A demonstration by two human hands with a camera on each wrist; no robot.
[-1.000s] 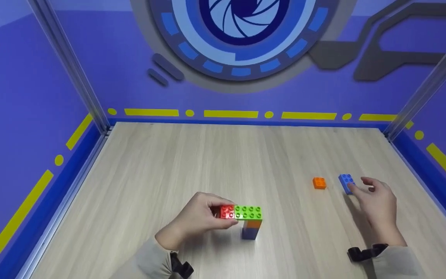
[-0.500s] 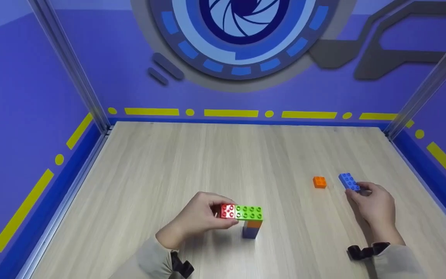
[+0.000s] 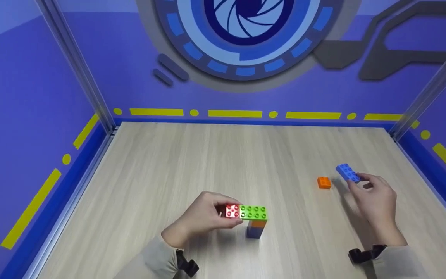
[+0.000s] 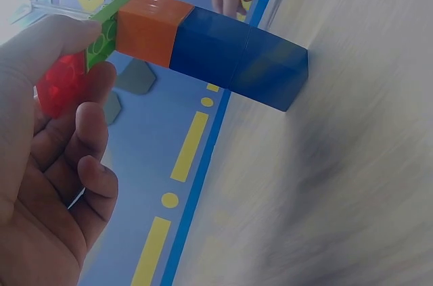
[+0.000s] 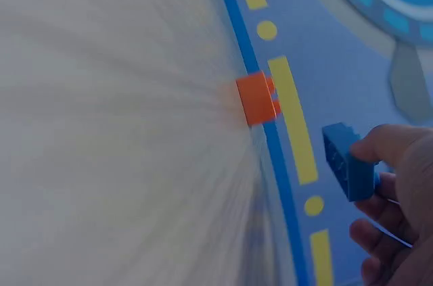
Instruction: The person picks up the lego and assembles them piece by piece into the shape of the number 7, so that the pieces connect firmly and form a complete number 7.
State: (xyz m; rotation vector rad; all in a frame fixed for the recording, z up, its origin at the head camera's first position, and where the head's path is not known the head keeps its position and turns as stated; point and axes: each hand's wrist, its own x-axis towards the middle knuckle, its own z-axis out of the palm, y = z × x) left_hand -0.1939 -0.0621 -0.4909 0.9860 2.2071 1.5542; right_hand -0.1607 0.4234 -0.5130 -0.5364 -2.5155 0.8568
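Observation:
In the head view my left hand (image 3: 203,217) grips a red toy brick (image 3: 232,211) between thumb and fingers, at the left end of a long green brick (image 3: 253,212). The thumb tip overlaps the green brick's edge in the left wrist view. Beneath the green brick's other end stands a column: an orange brick (image 4: 150,29) above two dark blue bricks (image 4: 237,56), upright on the table. My right hand (image 3: 376,199) pinches a blue eight-stud brick (image 3: 347,173) by its near end, raised off the table. Its hollow underside shows in the right wrist view.
A loose orange four-stud brick (image 3: 324,183) lies on the wooden table (image 3: 192,155), left of the blue brick. Blue printed walls (image 3: 102,58) with metal corner posts (image 3: 79,66) enclose the back and both sides.
My right hand has closed its fingers on the blue brick and lifted it from the table, slightly away from me. The left hand keeps its grip; the head view shifts a little.

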